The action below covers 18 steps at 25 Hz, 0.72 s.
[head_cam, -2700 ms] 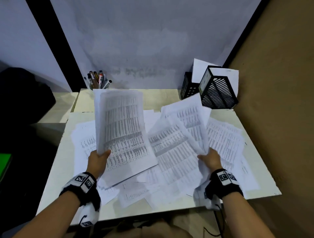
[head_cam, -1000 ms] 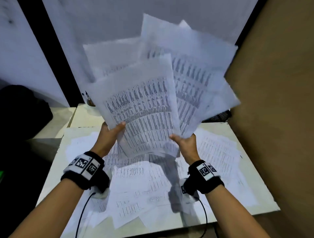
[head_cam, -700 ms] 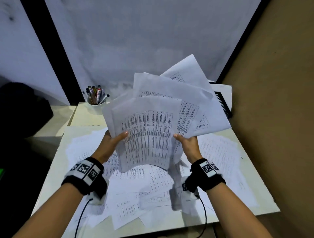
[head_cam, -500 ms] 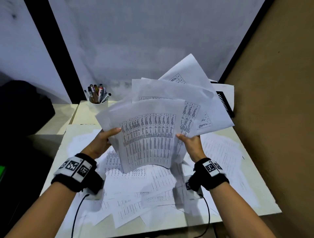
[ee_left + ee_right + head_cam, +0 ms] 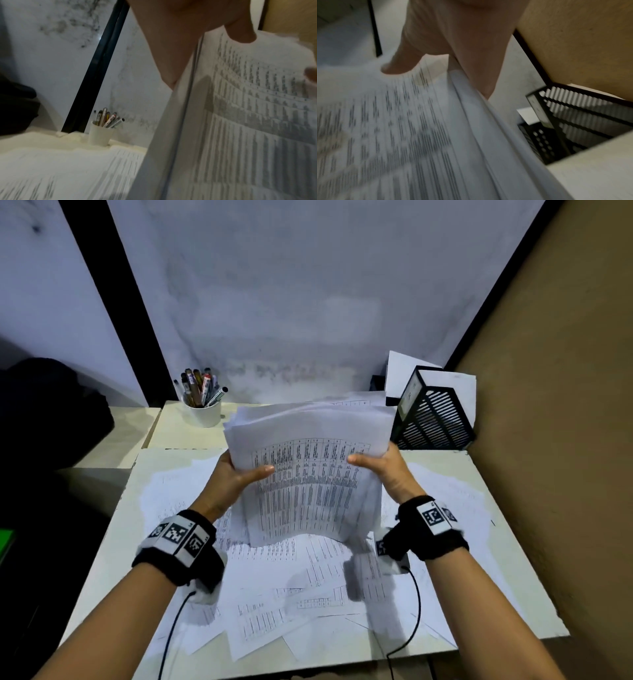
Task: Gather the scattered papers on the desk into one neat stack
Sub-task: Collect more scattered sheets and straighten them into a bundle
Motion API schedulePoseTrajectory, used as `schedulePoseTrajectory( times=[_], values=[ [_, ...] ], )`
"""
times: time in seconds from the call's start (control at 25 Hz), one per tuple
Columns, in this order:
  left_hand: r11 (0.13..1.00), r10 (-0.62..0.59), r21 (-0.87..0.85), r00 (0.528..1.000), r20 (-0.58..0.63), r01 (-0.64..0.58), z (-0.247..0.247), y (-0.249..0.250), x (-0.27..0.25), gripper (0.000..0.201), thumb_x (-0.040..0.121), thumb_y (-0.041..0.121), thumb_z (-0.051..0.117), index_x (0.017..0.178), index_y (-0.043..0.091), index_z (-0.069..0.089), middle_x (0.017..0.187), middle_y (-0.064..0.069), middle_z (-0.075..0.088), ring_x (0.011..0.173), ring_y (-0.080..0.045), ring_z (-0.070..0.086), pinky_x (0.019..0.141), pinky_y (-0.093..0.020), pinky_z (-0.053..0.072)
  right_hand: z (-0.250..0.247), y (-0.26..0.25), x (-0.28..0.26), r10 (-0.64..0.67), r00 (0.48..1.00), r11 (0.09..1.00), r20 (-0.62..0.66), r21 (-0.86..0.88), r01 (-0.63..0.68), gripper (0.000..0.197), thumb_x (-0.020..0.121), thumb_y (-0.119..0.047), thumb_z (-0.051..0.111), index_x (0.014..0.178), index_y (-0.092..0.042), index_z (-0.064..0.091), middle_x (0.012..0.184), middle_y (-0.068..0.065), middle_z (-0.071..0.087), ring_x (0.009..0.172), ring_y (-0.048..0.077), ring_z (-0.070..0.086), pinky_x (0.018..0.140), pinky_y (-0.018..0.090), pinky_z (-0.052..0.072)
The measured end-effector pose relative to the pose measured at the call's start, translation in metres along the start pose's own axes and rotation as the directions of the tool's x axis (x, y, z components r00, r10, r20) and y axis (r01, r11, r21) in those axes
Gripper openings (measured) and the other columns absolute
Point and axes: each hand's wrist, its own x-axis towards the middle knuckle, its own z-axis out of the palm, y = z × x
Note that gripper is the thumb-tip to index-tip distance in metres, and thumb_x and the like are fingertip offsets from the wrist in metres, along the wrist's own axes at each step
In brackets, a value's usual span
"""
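I hold a bundle of printed sheets (image 5: 308, 470) upright above the desk, its lower edge just over the loose papers. My left hand (image 5: 236, 474) grips its left edge, thumb (image 5: 240, 31) on the front sheet. My right hand (image 5: 380, 467) grips the right edge, thumb (image 5: 399, 65) on the front and the other fingers behind. The bundle (image 5: 419, 135) bows slightly towards me; the sheet edges (image 5: 180, 121) lie nearly aligned. Several loose printed papers (image 5: 308, 587) lie scattered flat on the cream desk (image 5: 507, 577) beneath and around.
A white cup of pens (image 5: 202, 405) stands at the back left. Black slatted file holders (image 5: 435, 416) with white sheets stand at the back right, against a brown wall (image 5: 565, 405). A dark bag (image 5: 44, 412) lies off the desk at left. Wrist cables hang over the front edge.
The fanned sheets have been drawn together into a squarer bundle and lowered towards the desk. Both hands slid up to grip the bundle's side edges.
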Motion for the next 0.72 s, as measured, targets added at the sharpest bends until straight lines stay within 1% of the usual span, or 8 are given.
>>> schedulePoseTrajectory(
  times=[0.12, 0.16, 0.24, 0.28, 0.36, 0.44, 0.6, 0.72],
  values=[
    [0.999, -0.017, -0.036, 0.997, -0.081, 0.015, 0.013, -0.012, -0.002, 0.085, 0.025, 0.055, 0.085, 0.098, 0.017, 0.063, 0.082, 0.012, 0.074, 0.076, -0.001, 0.07, 0.074, -0.026, 0.057, 0.013, 0.036, -0.008, 0.091, 0.989, 0.995, -0.119, -0.024, -0.095, 0.045, 0.069, -0.014, 0.078, 0.11, -0.005, 0.06, 0.102, 0.005, 0.069, 0.097, 0.019, 0.066, 0.098, 0.042, 0.049],
    [0.997, -0.013, -0.072, 0.992, -0.122, 0.004, 0.017, -0.012, -0.003, 0.075, 0.026, 0.051, 0.085, 0.091, 0.02, 0.064, 0.074, 0.014, 0.074, 0.071, -0.001, 0.07, 0.069, -0.024, 0.057, 0.016, 0.039, -0.01, 0.085, 0.983, 0.996, -0.161, 0.011, -0.084, 0.043, 0.072, -0.012, 0.076, 0.11, -0.003, 0.061, 0.101, 0.008, 0.069, 0.099, 0.024, 0.065, 0.099, 0.044, 0.047],
    [0.99, 0.023, -0.132, 0.984, -0.178, -0.046, 0.018, -0.007, -0.003, 0.057, 0.035, 0.041, 0.081, 0.085, 0.02, 0.063, 0.07, 0.016, 0.074, 0.067, -0.002, 0.07, 0.062, -0.022, 0.057, 0.02, 0.034, -0.012, 0.052, 0.981, 0.996, -0.187, 0.078, -0.038, 0.029, 0.074, -0.006, 0.072, 0.102, -0.006, 0.062, 0.094, 0.005, 0.068, 0.091, 0.021, 0.065, 0.09, 0.037, 0.051],
    [0.987, 0.043, -0.144, 0.985, -0.169, -0.067, 0.017, -0.005, -0.004, 0.057, 0.036, 0.041, 0.082, 0.085, 0.02, 0.064, 0.072, 0.015, 0.074, 0.069, -0.003, 0.07, 0.062, -0.02, 0.057, 0.021, 0.034, -0.013, 0.042, 0.982, 0.994, -0.185, 0.109, -0.022, 0.031, 0.072, -0.006, 0.074, 0.101, -0.007, 0.062, 0.092, 0.003, 0.068, 0.087, 0.017, 0.065, 0.084, 0.032, 0.052],
    [0.989, 0.064, -0.122, 0.991, -0.121, -0.079, 0.014, -0.005, -0.005, 0.066, 0.034, 0.052, 0.085, 0.088, 0.022, 0.064, 0.077, 0.015, 0.075, 0.075, -0.003, 0.069, 0.067, -0.019, 0.056, 0.019, 0.038, -0.015, 0.021, 0.986, 0.99, -0.168, 0.138, 0.002, 0.053, 0.058, -0.021, 0.085, 0.104, -0.007, 0.061, 0.09, 0.001, 0.07, 0.083, 0.013, 0.068, 0.073, 0.025, 0.055],
    [0.996, 0.062, -0.06, 0.991, -0.114, -0.07, 0.01, -0.007, -0.004, 0.067, 0.035, 0.051, 0.084, 0.092, 0.022, 0.063, 0.077, 0.017, 0.074, 0.076, -0.001, 0.069, 0.068, -0.016, 0.055, 0.016, 0.039, -0.015, 0.02, 0.983, 0.989, -0.182, 0.147, 0.007, 0.072, 0.039, -0.04, 0.089, 0.1, -0.012, 0.063, 0.087, -0.003, 0.073, 0.083, 0.012, 0.069, 0.069, 0.022, 0.056],
    [0.999, 0.031, -0.035, 0.991, -0.133, -0.036, 0.006, -0.005, 0.006, 0.042, 0.053, 0.026, 0.079, 0.091, 0.018, 0.062, 0.072, 0.017, 0.074, 0.071, 0.001, 0.068, 0.064, -0.015, 0.053, 0.004, 0.041, -0.001, 0.035, 0.982, 0.984, -0.184, 0.179, -0.001, 0.076, 0.031, -0.06, 0.085, 0.092, -0.019, 0.065, 0.083, -0.009, 0.075, 0.082, 0.007, 0.069, 0.075, 0.023, 0.055],
    [0.999, -0.045, 0.005, 0.994, -0.1, 0.046, 0.014, -0.011, 0.006, 0.028, 0.072, 0.006, 0.073, 0.097, 0.012, 0.062, 0.082, 0.009, 0.071, 0.077, -0.009, 0.067, 0.074, -0.025, 0.051, 0.012, 0.053, 0.001, 0.123, 0.987, 0.982, -0.102, 0.155, -0.106, 0.084, 0.027, -0.066, 0.082, 0.095, -0.021, 0.064, 0.094, -0.002, 0.073, 0.093, 0.016, 0.067, 0.092, 0.038, 0.051]
  ],
)
